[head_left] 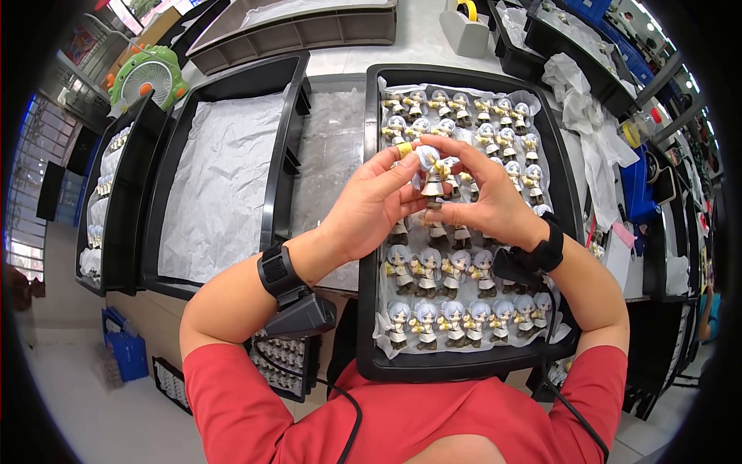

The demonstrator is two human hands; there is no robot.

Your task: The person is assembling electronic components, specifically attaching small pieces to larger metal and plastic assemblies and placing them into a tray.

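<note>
While raised over the black tray (371, 232) of figurines, left hand (369, 207) and right hand (485, 203) pinch one figurine (430, 176) between fingertips, paper-lined tray (224, 170) alongside.

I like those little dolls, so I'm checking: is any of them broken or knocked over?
None looks broken or tipped. The figurines lie in neat rows on white paper in the black tray. One figurine is out of its row only because the left hand and right hand hold it above the tray.
</note>
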